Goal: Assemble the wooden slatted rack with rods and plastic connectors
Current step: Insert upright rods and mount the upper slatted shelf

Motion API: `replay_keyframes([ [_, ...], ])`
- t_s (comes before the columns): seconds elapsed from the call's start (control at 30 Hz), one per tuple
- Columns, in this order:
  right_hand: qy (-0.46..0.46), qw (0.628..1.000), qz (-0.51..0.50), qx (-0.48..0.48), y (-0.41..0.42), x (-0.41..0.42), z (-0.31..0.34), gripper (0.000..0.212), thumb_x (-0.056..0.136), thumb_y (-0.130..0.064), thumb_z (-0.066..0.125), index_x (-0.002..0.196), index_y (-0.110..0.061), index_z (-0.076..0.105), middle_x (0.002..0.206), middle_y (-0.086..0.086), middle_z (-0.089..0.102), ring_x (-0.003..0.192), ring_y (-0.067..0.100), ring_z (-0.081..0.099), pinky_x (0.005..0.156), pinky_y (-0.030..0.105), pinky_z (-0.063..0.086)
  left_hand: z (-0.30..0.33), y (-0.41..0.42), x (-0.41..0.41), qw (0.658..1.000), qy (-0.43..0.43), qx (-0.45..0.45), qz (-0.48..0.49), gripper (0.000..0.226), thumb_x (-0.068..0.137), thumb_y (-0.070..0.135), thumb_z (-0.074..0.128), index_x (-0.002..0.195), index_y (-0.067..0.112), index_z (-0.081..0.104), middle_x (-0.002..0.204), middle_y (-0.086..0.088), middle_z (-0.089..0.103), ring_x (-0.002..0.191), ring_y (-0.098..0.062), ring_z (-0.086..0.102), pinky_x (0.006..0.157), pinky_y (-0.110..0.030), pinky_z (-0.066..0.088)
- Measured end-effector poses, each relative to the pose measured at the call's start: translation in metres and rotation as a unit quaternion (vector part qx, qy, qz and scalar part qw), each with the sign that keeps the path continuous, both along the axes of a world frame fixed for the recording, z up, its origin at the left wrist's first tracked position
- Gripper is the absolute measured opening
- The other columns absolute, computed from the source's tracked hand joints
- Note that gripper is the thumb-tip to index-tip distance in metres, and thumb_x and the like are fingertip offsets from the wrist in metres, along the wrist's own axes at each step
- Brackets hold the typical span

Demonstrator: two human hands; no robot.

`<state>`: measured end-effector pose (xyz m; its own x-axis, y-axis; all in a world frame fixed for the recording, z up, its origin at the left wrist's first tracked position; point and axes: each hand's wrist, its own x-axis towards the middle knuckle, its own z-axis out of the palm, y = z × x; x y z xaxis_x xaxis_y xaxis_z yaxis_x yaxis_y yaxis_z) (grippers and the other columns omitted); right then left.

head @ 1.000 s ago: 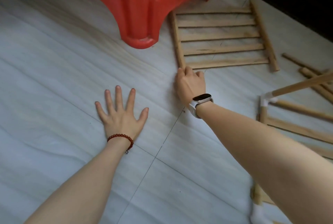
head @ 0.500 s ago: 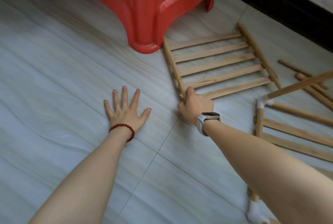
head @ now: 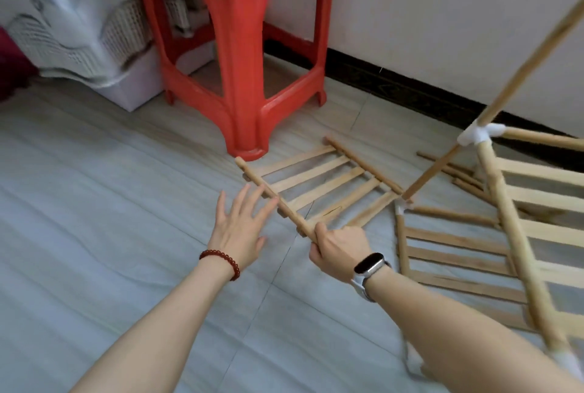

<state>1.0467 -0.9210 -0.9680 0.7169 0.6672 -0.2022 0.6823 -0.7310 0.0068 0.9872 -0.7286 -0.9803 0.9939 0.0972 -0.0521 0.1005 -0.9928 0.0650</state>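
Note:
A loose wooden slatted panel (head: 319, 190) lies tilted on the grey floor in front of the red stool. My right hand (head: 339, 249), with a watch on the wrist, is shut on the near end of the panel's left rail and holds that end up off the floor. My left hand (head: 238, 228), with a red bead bracelet, hovers open just left of the same rail, fingertips close to it. At the right stands the partly built rack (head: 518, 234) of rods and slats, joined by white plastic connectors (head: 478, 133).
A red plastic stool (head: 240, 45) stands right behind the panel. White cloth-covered baskets (head: 79, 23) sit at the back left. Loose rods (head: 458, 176) lie near the black skirting board (head: 410, 89) along the wall.
My right hand has pulled the panel toward me and lifted its near rail. My left hand has come off the floor and moved right toward the rail. The view has tilted upward.

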Motion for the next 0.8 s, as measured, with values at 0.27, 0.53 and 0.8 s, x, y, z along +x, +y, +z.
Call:
replay_keyframes([
  [0.27,-0.081,0.994,-0.079,-0.003,-0.043,-0.028,0.122,0.022,0.099,-0.022,0.029,0.113,-0.012,0.044,0.111,0.006,0.06,0.099,0.029,0.06,0.073,0.036,0.038,0.106,-0.017,-0.047,0.998,-0.011,0.066,-0.011,0.079,0.089,0.046,0.051,0.148,0.034,0.0,0.157,0.004,0.001,0.144,-0.02,-0.007,0.109,-0.058,-0.008],
  [0.53,-0.071,0.995,0.038,-0.053,-0.034,-0.079,0.181,0.025,0.098,-0.022,0.039,0.118,-0.008,0.04,0.119,0.009,0.052,0.108,0.029,0.053,0.079,0.039,0.034,0.148,-0.029,-0.093,0.999,0.014,0.051,-0.006,0.047,0.095,0.03,0.045,0.139,0.026,0.03,0.134,0.003,0.046,0.132,-0.017,0.035,0.113,-0.052,0.004],
  [0.8,-0.065,0.988,0.133,-0.041,-0.01,-0.099,0.25,0.026,0.098,-0.03,0.044,0.113,-0.009,0.044,0.115,0.008,0.054,0.103,0.03,0.055,0.073,0.036,0.033,0.203,-0.009,-0.143,0.985,-0.04,-0.162,0.03,0.013,0.09,0.025,0.05,0.08,0.034,0.05,0.086,0.017,0.06,0.09,-0.012,0.058,0.074,-0.027,0.045],
])
